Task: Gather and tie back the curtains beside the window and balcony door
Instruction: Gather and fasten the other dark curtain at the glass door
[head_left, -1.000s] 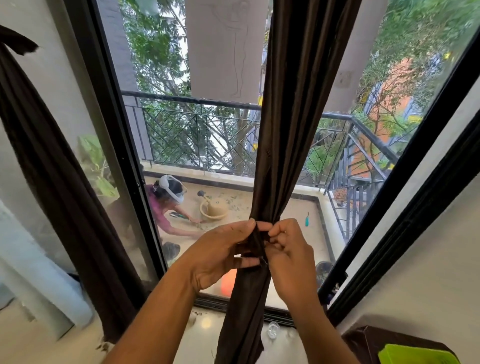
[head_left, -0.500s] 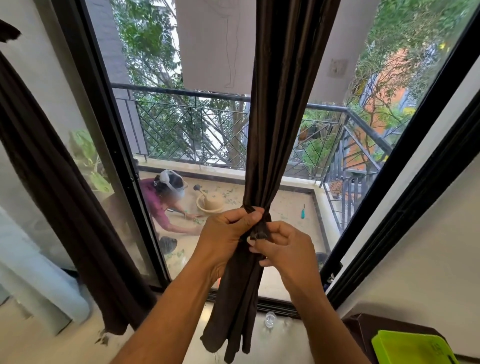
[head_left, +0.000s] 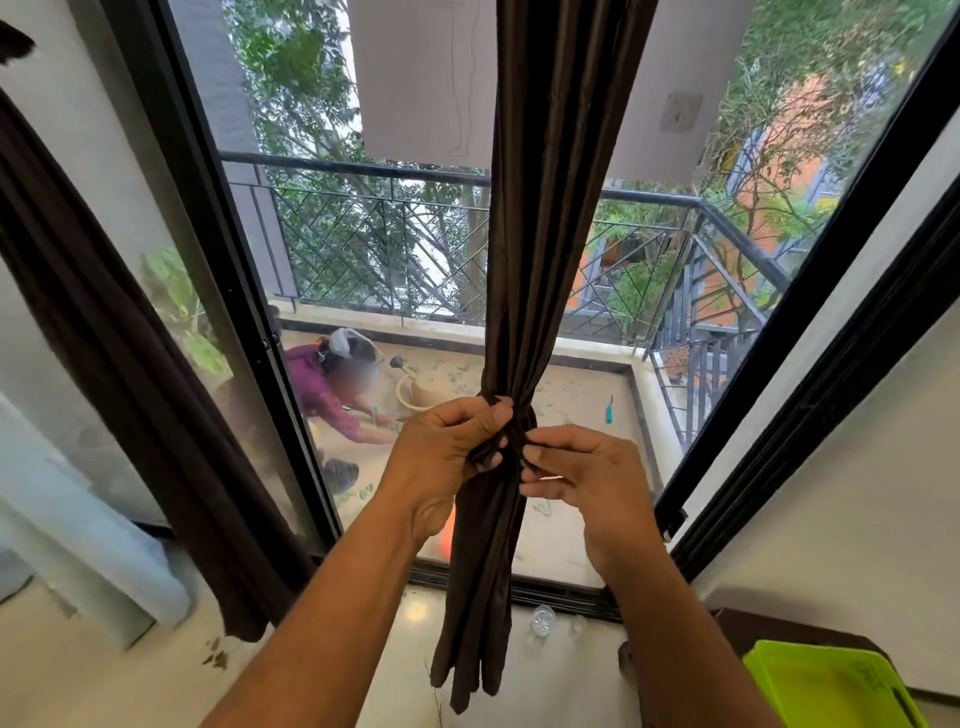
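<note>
Brown curtain (head_left: 545, 249): gathered into one narrow bunch, hanging in front of the glass door (head_left: 395, 270); cinched at mid-height, loose folds falling below the grip to just above the floor.
Left hand (head_left: 441, 457): raised from lower left, forearm angled up; fingers curled round the bunch at the cinch, thumb over the top, clamped on the fabric.
Right hand (head_left: 582, 478): level with the left and just right of the grip; fingertips pinch a thin dark tie (head_left: 522, 441) at the cinch, palm turned toward the wearer.
Gap between hands: narrow; both meet at the same point on the bunch.
Second curtain (head_left: 119, 364): well left of the grip, hanging slantwise over the wall and window.
Green tray (head_left: 831, 686): below and right of the grip, on a dark surface; contents cannot be made out.
Bucket (head_left: 421, 395): beyond the glass, just left of the grip, on the balcony floor; contents unclear.
Person (head_left: 332, 384): crouched on the balcony beside the bucket.
Railing (head_left: 363, 171): above the grip, behind the bunch.
</note>
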